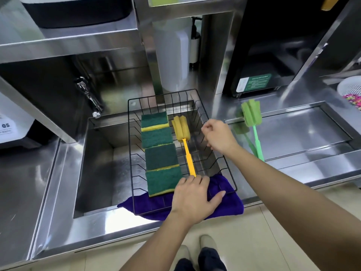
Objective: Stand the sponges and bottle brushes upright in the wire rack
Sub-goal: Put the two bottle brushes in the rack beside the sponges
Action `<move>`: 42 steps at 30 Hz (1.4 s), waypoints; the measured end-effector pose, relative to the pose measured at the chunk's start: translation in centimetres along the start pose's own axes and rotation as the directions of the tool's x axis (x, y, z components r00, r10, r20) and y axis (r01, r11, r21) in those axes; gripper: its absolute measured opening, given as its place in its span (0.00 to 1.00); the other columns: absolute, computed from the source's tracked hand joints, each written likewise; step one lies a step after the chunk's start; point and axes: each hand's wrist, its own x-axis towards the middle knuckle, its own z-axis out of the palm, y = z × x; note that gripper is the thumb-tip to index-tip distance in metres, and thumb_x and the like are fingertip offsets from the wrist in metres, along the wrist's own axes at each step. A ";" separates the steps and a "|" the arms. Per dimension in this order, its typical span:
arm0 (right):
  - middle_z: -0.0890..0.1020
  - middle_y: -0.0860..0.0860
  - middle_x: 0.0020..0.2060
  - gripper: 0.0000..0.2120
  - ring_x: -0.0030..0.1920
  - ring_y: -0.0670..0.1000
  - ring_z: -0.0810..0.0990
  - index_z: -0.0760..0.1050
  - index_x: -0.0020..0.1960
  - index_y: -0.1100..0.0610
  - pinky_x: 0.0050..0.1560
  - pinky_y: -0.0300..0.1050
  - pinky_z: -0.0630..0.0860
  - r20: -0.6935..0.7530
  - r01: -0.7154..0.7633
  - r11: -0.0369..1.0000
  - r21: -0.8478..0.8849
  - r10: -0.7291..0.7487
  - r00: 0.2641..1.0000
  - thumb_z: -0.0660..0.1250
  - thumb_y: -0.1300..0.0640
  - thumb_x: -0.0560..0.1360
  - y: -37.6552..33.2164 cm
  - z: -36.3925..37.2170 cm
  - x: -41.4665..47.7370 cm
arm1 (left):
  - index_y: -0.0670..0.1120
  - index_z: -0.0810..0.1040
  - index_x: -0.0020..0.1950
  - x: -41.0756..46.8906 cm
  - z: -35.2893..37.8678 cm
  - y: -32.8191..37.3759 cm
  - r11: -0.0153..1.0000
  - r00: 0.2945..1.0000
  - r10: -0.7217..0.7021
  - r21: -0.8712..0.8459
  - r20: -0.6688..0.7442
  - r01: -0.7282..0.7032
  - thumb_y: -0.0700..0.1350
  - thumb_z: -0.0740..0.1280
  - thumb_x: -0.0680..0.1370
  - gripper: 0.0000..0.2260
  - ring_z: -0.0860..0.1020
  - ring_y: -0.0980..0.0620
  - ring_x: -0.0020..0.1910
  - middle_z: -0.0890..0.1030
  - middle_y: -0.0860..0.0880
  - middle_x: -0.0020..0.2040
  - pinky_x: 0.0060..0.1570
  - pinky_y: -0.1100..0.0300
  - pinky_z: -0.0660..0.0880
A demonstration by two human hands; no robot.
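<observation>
At frame centre the wire rack (218,165) holds four sponges (161,157) in a leaning row along its left side, the yellow bottle brush (183,137) beside them. The left hand (193,198) has its fingers closed around the brush handle's near end at the rack's near edge; the right hand (218,135) hovers over the open right side, fingers loosely curled and empty. The green bottle brush (252,122) lies on the bench (293,169), right of the rack

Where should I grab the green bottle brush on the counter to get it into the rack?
Take the green bottle brush by its thin handle, about halfway down, coming from above with the right hand, which is nearest. The foam head points away and is soft; the stiff handle lies on the counter with open room around it.
</observation>
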 end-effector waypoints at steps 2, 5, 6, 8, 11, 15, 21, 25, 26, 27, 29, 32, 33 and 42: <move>0.82 0.60 0.42 0.08 0.46 0.62 0.81 0.76 0.46 0.59 0.46 0.48 0.76 -0.140 -0.050 0.996 -0.070 0.040 0.989 0.59 0.59 0.76 1.2 -1.6 0.5 | 0.46 0.75 0.58 0.4 0.0 0.4 1.000 1.000 0.010 0.019 0.027 -0.010 0.67 0.44 0.73 0.33 0.74 0.48 0.52 0.80 0.48 0.53 0.52 0.53 0.68; 0.82 0.64 0.50 0.11 0.53 0.64 0.79 0.76 0.51 0.62 0.51 0.50 0.74 -0.292 -0.172 0.974 -0.145 0.124 0.948 0.58 0.58 0.77 3.5 -3.6 0.7 | 0.47 0.76 0.56 1.0 0.2 1.0 0.998 0.998 0.020 0.059 0.059 -0.023 0.67 0.40 0.72 0.35 0.74 0.49 0.53 0.79 0.49 0.54 0.53 0.54 0.67; 0.81 0.65 0.52 0.12 0.54 0.65 0.78 0.75 0.53 0.63 0.51 0.51 0.74 -0.334 -0.207 0.963 -0.174 0.140 0.932 0.57 0.57 0.77 4.4 -4.1 0.7 | 0.47 0.76 0.56 1.2 0.3 1.1 0.997 0.998 0.022 0.069 0.064 -0.026 0.67 0.40 0.72 0.35 0.74 0.49 0.53 0.79 0.49 0.54 0.53 0.54 0.67; 0.80 0.65 0.54 0.13 0.55 0.66 0.78 0.73 0.56 0.63 0.52 0.53 0.74 -0.402 -0.269 0.933 -0.239 0.157 0.902 0.56 0.57 0.78 6.1 -4.9 0.6 | 0.46 0.76 0.55 1.6 0.5 1.5 0.997 0.997 0.021 0.073 0.073 -0.026 0.68 0.40 0.72 0.35 0.74 0.49 0.53 0.79 0.49 0.54 0.53 0.54 0.67; 0.75 0.64 0.59 0.15 0.59 0.65 0.74 0.68 0.60 0.65 0.55 0.56 0.72 -0.419 -0.327 0.916 -0.234 0.209 0.884 0.58 0.57 0.77 8.6 -5.4 0.4 | 0.47 0.75 0.56 2.1 0.7 2.1 0.996 0.995 0.021 0.081 0.097 -0.029 0.68 0.39 0.71 0.36 0.74 0.49 0.54 0.79 0.49 0.54 0.53 0.54 0.68; 0.72 0.64 0.63 0.18 0.64 0.65 0.71 0.64 0.63 0.65 0.60 0.57 0.70 -0.324 -0.422 0.880 -0.218 0.342 0.882 0.60 0.57 0.77 10.9 -5.4 0.4 | 0.47 0.74 0.58 2.2 1.1 2.2 0.997 0.993 0.031 0.067 0.115 -0.039 0.68 0.39 0.72 0.35 0.75 0.49 0.53 0.79 0.49 0.55 0.51 0.53 0.70; 0.76 0.64 0.59 0.15 0.60 0.64 0.75 0.69 0.59 0.65 0.57 0.53 0.73 -0.229 -0.474 0.846 -0.244 0.424 0.876 0.60 0.57 0.76 12.3 -5.5 0.3 | 0.47 0.74 0.57 2.4 1.1 2.2 0.997 0.993 0.034 0.070 0.110 -0.042 0.68 0.40 0.73 0.34 0.75 0.49 0.51 0.79 0.49 0.53 0.49 0.53 0.72; 0.78 0.67 0.55 0.13 0.56 0.67 0.76 0.69 0.57 0.66 0.54 0.54 0.72 -0.233 -0.388 0.914 -0.121 0.354 0.906 0.60 0.59 0.77 11.8 -5.5 0.6 | 0.47 0.75 0.56 2.4 1.1 2.3 0.997 0.994 0.031 0.061 0.100 -0.038 0.68 0.41 0.73 0.34 0.75 0.49 0.51 0.79 0.49 0.53 0.49 0.53 0.72; 0.78 0.67 0.53 0.13 0.55 0.66 0.76 0.68 0.57 0.66 0.52 0.54 0.72 -0.236 -0.351 0.934 -0.068 0.327 0.915 0.59 0.59 0.78 11.4 -5.5 0.6 | 0.47 0.75 0.56 2.4 1.0 2.3 0.997 0.994 0.030 0.064 0.103 -0.037 0.68 0.41 0.73 0.34 0.75 0.49 0.51 0.79 0.49 0.53 0.49 0.53 0.72; 0.78 0.67 0.51 0.13 0.52 0.66 0.76 0.68 0.58 0.67 0.49 0.53 0.72 -0.243 -0.305 0.952 -0.019 0.292 0.925 0.59 0.58 0.78 10.9 -5.4 0.5 | 0.47 0.74 0.57 2.4 1.0 2.3 0.997 0.994 0.030 0.071 0.106 -0.038 0.68 0.40 0.73 0.35 0.75 0.49 0.52 0.79 0.49 0.53 0.49 0.54 0.71; 0.75 0.64 0.43 0.12 0.43 0.62 0.74 0.67 0.57 0.66 0.41 0.49 0.68 -0.263 -0.217 0.974 0.065 0.226 0.938 0.57 0.58 0.80 9.5 -5.3 0.4 | 0.47 0.74 0.57 2.4 1.0 2.4 0.997 0.994 0.030 0.074 0.107 -0.038 0.68 0.39 0.72 0.35 0.74 0.50 0.52 0.79 0.49 0.54 0.50 0.54 0.71; 0.73 0.59 0.39 0.08 0.36 0.57 0.71 0.67 0.53 0.60 0.37 0.49 0.68 -0.291 -0.085 0.982 0.166 0.131 0.948 0.56 0.55 0.80 6.6 -5.3 0.6 | 0.48 0.74 0.58 2.4 1.0 2.3 0.997 0.993 0.021 0.065 0.113 -0.028 0.69 0.40 0.72 0.35 0.74 0.50 0.53 0.79 0.49 0.54 0.50 0.54 0.70; 0.74 0.58 0.38 0.07 0.34 0.56 0.71 0.66 0.50 0.57 0.37 0.52 0.70 -0.293 -0.044 0.979 0.197 0.102 0.951 0.56 0.53 0.80 5.7 -5.2 0.8 | 0.48 0.74 0.58 2.4 1.0 2.2 0.998 0.993 0.017 0.065 0.114 -0.024 0.69 0.40 0.72 0.35 0.74 0.50 0.53 0.79 0.49 0.54 0.50 0.54 0.70; 0.80 0.61 0.45 0.13 0.47 0.62 0.78 0.67 0.56 0.64 0.40 0.48 0.68 0.041 0.149 0.981 -0.123 -0.145 0.989 0.52 0.54 0.82 -0.6 -1.1 -0.5 | 0.47 0.76 0.52 1.8 0.0 0.8 0.994 0.995 -0.041 0.102 0.095 0.031 0.67 0.44 0.75 0.30 0.75 0.49 0.48 0.80 0.49 0.50 0.46 0.55 0.69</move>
